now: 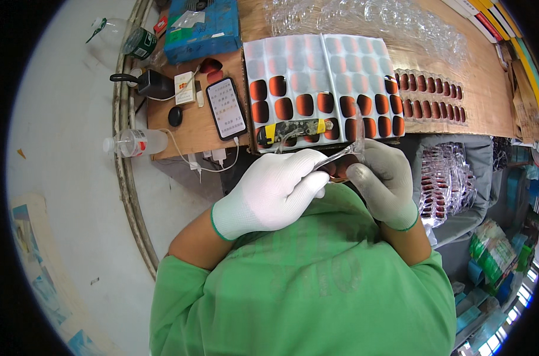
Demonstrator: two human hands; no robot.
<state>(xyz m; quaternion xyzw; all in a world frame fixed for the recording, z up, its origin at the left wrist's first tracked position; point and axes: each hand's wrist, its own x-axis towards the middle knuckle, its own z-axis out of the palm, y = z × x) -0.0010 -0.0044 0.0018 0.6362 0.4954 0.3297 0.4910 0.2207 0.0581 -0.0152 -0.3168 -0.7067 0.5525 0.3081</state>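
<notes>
In front of my chest, both gloved hands hold a pair of glasses (pixel 339 168) with dark brown lenses and clear plastic parts. My left hand (pixel 272 188), in a white glove, is closed on its left side, thumb against the fingers. On the other side, my right hand (pixel 388 183), in a greyer glove, pinches it between thumb and bent fingers. A clear strip, seemingly a temple arm, stands up beside the right fingers. Just beyond lies a white sheet tray (pixel 329 59) with rows of red-brown lenses (pixel 305 105), some under translucent covering. A yellow-and-black, camouflage-patterned tool (pixel 294 130) rests across its near edge.
Left on the wooden table are a phone (pixel 227 108) with a cable, a small box (pixel 185 88) and a blue box (pixel 202 29). Plastic bottles (pixel 140 142) stand at the left. Lens-fitted frames (pixel 432 98) lie right; more fill a grey-lined container (pixel 444 181).
</notes>
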